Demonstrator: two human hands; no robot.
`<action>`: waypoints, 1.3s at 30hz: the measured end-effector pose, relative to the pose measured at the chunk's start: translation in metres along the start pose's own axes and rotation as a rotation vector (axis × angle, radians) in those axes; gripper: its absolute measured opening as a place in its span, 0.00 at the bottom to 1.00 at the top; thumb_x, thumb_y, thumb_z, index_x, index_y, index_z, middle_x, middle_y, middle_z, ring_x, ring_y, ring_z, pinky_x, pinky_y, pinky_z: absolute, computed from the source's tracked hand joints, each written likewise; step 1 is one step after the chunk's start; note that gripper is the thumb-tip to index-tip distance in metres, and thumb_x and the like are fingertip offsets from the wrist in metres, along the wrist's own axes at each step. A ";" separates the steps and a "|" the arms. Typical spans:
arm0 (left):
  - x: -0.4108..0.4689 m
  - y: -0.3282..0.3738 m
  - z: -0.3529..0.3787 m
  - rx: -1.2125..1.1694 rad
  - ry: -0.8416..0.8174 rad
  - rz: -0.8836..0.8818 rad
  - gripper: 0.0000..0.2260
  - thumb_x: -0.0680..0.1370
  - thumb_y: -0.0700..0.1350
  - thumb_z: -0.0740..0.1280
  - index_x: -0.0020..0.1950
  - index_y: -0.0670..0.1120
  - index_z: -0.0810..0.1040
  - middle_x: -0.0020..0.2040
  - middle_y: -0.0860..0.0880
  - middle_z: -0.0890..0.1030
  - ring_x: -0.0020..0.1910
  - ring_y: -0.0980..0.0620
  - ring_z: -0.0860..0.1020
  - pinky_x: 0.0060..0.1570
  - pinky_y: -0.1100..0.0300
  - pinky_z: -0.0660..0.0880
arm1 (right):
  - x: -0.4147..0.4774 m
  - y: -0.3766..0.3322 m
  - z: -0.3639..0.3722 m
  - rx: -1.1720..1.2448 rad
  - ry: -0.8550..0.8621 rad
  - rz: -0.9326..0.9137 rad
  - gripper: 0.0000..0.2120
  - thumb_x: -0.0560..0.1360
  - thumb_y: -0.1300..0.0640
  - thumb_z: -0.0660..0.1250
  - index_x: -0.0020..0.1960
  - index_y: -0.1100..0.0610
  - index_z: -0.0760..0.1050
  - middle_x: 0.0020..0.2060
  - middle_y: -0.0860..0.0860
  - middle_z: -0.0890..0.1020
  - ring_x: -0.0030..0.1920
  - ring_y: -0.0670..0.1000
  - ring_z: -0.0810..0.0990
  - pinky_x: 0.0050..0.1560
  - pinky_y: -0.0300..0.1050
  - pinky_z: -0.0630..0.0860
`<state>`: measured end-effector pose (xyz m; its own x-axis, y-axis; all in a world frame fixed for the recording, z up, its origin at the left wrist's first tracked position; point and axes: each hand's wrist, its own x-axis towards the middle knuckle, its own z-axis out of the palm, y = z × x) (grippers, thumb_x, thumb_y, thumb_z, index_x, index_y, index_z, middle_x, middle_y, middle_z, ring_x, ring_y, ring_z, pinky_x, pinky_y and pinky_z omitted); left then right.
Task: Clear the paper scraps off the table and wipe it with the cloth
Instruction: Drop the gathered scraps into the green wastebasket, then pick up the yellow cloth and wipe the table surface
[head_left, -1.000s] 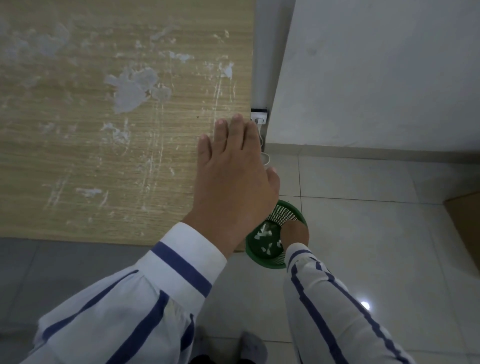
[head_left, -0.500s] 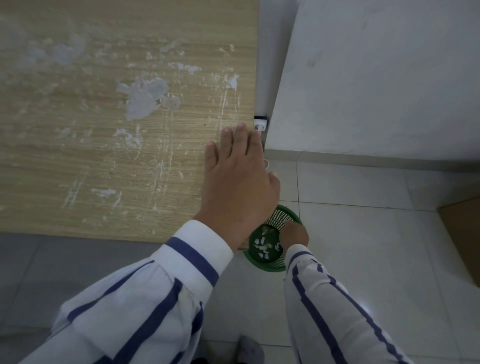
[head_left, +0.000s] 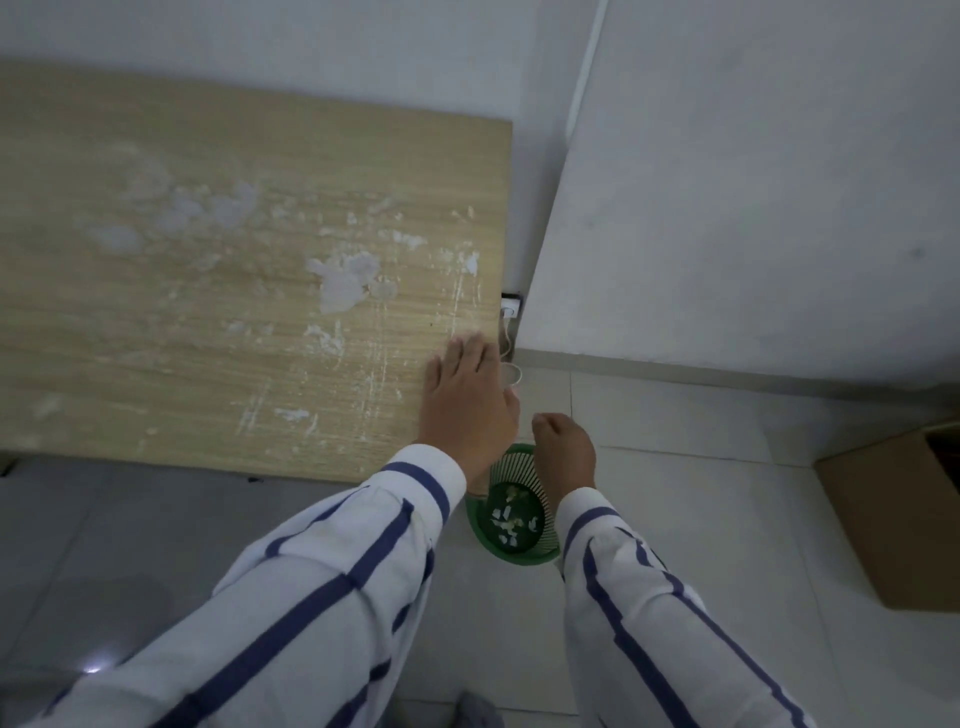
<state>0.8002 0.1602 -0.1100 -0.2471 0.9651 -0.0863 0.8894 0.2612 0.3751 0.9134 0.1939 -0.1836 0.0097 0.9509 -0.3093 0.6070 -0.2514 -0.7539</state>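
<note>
- Scrap-clearing step judged nearly done: paper scraps (head_left: 506, 519) lying as small white bits in the bottom of the green slatted basket (head_left: 519, 553), on the floor just beside the table's near right corner.
- No loose scraps to make out on the wooden table (head_left: 208, 364). Only pale whitish patches and streaks across its middle and right part, either stuck residue or worn surface; cannot tell which.
- Left hand (head_left: 467, 410) lying flat at the table's right edge, fingers straight and close together, holding nothing.
- Right hand (head_left: 563, 452) above the basket's far rim, apart from the table. Back of the hand to the camera, fingers bent down out of sight; cannot tell whether pinching a last scrap or empty.
- Wiping not yet begun, by the look of it: no cloth anywhere in view, neither hand on one.
- Left to do, as judged: drop any last bits into the basket, fetch the cloth, wipe over the patchy area.
- Also there: a cardboard box (head_left: 893, 525) on the tiled floor at far right, and a wall socket (head_left: 511, 306) with a white cable behind the table's corner.
</note>
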 end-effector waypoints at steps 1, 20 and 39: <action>-0.004 0.000 -0.005 -0.004 -0.019 -0.017 0.25 0.80 0.50 0.53 0.76 0.44 0.53 0.77 0.45 0.52 0.76 0.44 0.47 0.74 0.47 0.46 | -0.006 -0.017 -0.008 -0.001 0.013 -0.049 0.15 0.78 0.57 0.56 0.46 0.65 0.78 0.43 0.61 0.81 0.42 0.58 0.77 0.44 0.46 0.71; -0.051 -0.055 -0.190 0.033 0.124 -0.209 0.23 0.81 0.52 0.51 0.75 0.45 0.56 0.77 0.46 0.55 0.76 0.45 0.50 0.73 0.47 0.51 | -0.100 -0.232 -0.028 -0.432 -0.129 -0.738 0.16 0.78 0.53 0.56 0.61 0.56 0.74 0.60 0.54 0.74 0.62 0.55 0.70 0.61 0.48 0.67; 0.015 -0.385 -0.365 0.113 0.179 -0.309 0.23 0.81 0.53 0.52 0.74 0.46 0.60 0.76 0.47 0.57 0.75 0.45 0.52 0.73 0.47 0.52 | -0.122 -0.478 0.252 -0.384 -0.170 -0.767 0.16 0.77 0.51 0.57 0.62 0.56 0.73 0.62 0.55 0.72 0.63 0.57 0.68 0.60 0.52 0.69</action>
<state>0.3141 0.0688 0.0808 -0.5645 0.8253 -0.0131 0.7971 0.5491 0.2512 0.4222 0.1527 0.0687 -0.6113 0.7853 0.0983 0.6237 0.5544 -0.5510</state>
